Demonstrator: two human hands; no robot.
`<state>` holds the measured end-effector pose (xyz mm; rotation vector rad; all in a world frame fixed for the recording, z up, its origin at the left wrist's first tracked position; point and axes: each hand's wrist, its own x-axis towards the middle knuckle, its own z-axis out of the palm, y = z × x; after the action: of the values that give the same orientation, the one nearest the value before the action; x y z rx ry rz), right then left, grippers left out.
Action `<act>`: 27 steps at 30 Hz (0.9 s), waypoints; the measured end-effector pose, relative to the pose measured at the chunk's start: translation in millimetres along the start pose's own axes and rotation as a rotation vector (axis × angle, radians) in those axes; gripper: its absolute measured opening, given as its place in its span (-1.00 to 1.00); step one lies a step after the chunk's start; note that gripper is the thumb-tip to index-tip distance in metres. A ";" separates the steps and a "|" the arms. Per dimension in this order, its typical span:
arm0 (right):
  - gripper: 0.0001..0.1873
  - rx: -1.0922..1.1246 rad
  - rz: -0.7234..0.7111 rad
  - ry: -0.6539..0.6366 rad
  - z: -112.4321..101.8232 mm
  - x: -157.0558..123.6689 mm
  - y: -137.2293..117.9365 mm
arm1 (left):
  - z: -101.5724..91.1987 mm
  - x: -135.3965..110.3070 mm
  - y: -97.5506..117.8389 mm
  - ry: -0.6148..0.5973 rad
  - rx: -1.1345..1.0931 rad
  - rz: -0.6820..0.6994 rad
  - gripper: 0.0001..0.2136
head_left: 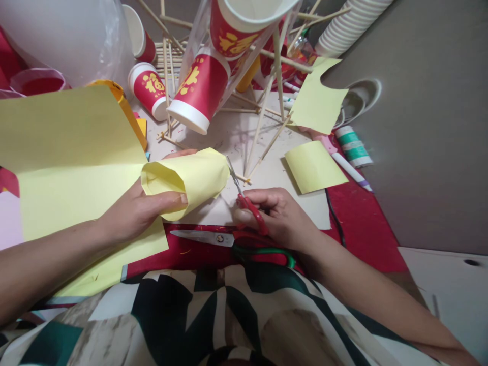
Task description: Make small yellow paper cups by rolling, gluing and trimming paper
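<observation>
My left hand (139,208) is closed around a curled piece of yellow paper (190,178), thumb on top. My right hand (276,213) grips small red-handled scissors (246,195), whose blades meet the right edge of that curled paper. A second, larger pair of scissors (224,239) with green and red handles lies flat on the red table edge just under my right hand. A big yellow sheet (72,162) lies beneath my left forearm.
Red paper cups (200,89) hang on a frame of wooden sticks (267,101) at the back. Two yellow paper squares (314,165) lie to the right, with a marker (351,170), a tape roll (354,147) and stacked white cups (346,23).
</observation>
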<state>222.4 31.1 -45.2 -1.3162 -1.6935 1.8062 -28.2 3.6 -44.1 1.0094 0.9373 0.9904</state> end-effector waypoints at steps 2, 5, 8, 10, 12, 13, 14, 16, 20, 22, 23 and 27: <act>-0.36 -0.008 -0.005 0.011 -0.1 0.1 0.4 | -0.1 0.5 1.1 0.019 0.009 0.009 -0.30; -0.35 -0.006 -0.012 0.023 -0.2 -0.2 1.0 | 0.6 0.7 2.0 0.036 0.012 0.008 -0.30; -0.35 -0.008 -0.020 0.026 0.1 -0.4 1.1 | 1.4 0.1 1.4 0.027 0.023 0.005 -0.31; -0.35 -0.007 -0.021 0.034 0.6 -0.3 1.2 | 1.9 -0.8 0.5 0.027 0.027 -0.006 -0.32; -0.36 0.004 -0.018 0.042 1.3 -0.2 1.3 | 2.2 -2.1 -0.7 0.026 0.036 -0.022 -0.33; -0.37 0.012 -0.017 0.046 1.6 -0.2 1.4 | 2.3 -2.6 -1.3 0.022 0.040 -0.025 -0.34; -0.37 0.016 -0.016 0.045 1.9 -0.3 1.5 | 2.3 -3.1 -1.9 0.017 0.040 -0.025 -0.34; -0.38 0.013 -0.017 0.048 2.3 -0.4 1.5 | 2.1 -3.4 -3.1 0.003 0.032 -0.020 -0.34; -0.39 -0.010 -0.023 0.059 2.4 -0.4 0.4 | 2.1 -2.6 -4.7 -0.002 0.013 -0.024 -0.30; -0.38 -0.020 -0.024 0.062 2.3 -0.4 -0.6 | 2.5 -2.3 -4.8 0.001 0.007 -0.027 -0.27; -0.38 -0.026 -0.025 0.063 2.1 -0.4 -1.1 | 2.9 -2.2 -4.8 0.000 0.000 -0.026 -0.26; -0.36 -0.058 -0.030 0.073 1.3 -0.1 -1.8 | 4.1 -2.5 -4.8 -0.017 -0.028 -0.017 -0.21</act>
<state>220.8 30.7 -43.7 -1.3564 -1.7295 1.6831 -24.0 -0.7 -47.2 0.9833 0.9140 0.9775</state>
